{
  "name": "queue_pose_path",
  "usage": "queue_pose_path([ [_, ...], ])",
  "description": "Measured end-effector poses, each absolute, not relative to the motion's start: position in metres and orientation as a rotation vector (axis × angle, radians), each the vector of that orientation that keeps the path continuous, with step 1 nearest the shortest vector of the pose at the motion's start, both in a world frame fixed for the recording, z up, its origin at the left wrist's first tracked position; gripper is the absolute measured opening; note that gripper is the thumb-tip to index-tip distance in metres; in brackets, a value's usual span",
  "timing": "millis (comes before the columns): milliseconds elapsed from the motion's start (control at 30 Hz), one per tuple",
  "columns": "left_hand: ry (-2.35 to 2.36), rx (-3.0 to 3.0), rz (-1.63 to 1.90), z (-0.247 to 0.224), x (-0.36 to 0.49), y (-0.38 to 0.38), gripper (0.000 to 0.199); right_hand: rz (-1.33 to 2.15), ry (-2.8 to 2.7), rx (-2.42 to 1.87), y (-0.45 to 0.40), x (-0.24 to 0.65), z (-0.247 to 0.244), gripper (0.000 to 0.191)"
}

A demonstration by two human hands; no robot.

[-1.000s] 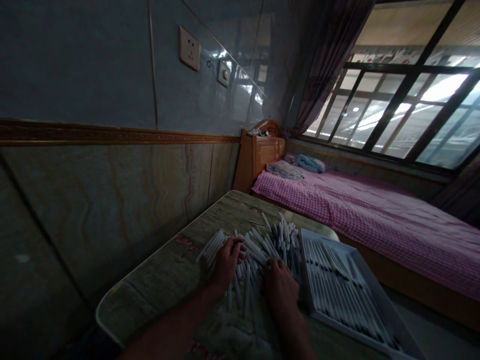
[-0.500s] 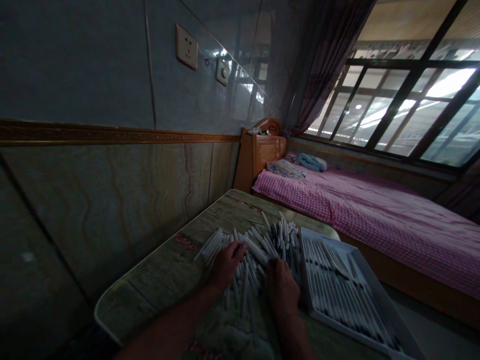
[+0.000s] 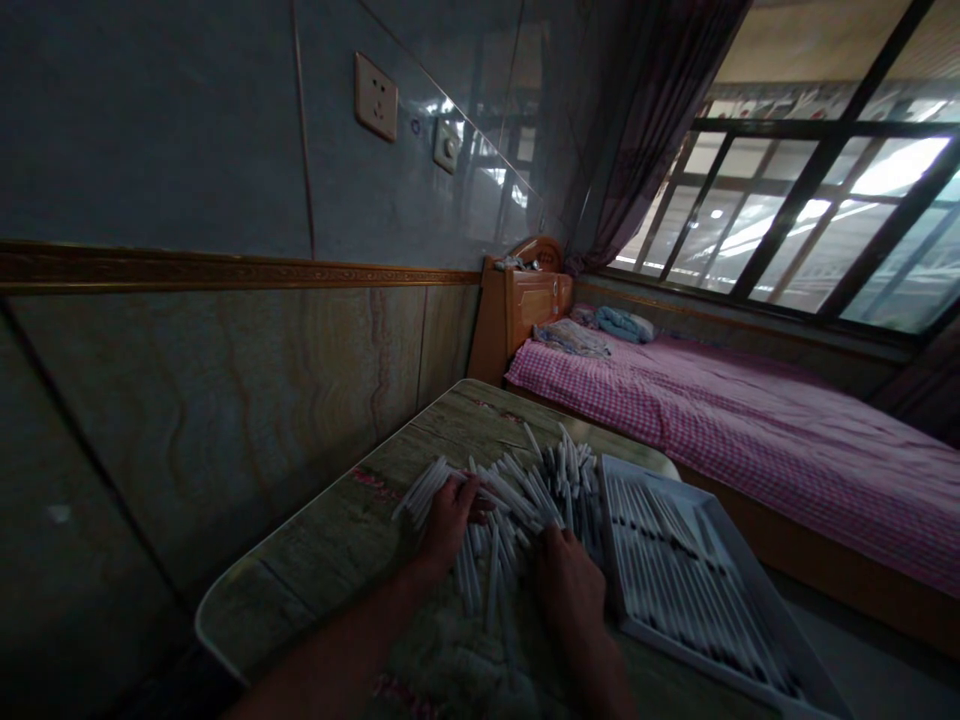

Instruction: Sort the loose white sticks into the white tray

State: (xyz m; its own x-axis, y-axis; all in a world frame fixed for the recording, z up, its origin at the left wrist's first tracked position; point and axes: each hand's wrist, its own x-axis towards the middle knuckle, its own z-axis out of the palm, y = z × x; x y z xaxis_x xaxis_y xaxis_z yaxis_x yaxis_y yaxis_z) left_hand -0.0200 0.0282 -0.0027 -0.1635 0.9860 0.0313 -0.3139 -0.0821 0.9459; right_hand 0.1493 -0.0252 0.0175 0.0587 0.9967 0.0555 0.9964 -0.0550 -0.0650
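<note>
Compared with half a second ago, I am drawing the left hand (image 3: 447,518) slightly leftward and the right hand (image 3: 571,578) slightly nearer the body, so the gap between them is widening a little. Both are working at the loose pile of white sticks (image 3: 517,490), which is lying on the middle of the table (image 3: 300,590). The left hand's fingers are curling over the pile beside a fan of sticks (image 3: 421,488); I cannot tell whether they are gripping any. The right hand's fingers are bending down at the pile's right side, and their hold, too, is too dark for me to judge. A dark-ended cluster (image 3: 574,478) is standing out just beyond the right hand. The shallow tray (image 3: 679,657), with its rows of dark-tipped sticks (image 3: 694,585), is staying in place, its left wall running near the right hand and limiting movement that way. Leftward I am seeing wider room: tabletop is stretching from the left forearm to the pale rim, with the tiled wall (image 3: 322,370) rising beyond. The bed (image 3: 735,430) is bordering the far edge.
</note>
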Motion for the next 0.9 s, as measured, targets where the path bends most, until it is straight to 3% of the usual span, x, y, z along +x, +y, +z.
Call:
queue_pose_path([
  [900, 0.94, 0.739, 1.535, -0.001, -0.022, 0.031, 0.043, 0.086, -2.092, -2.193, -0.027, 0.152, 0.017, 0.023],
])
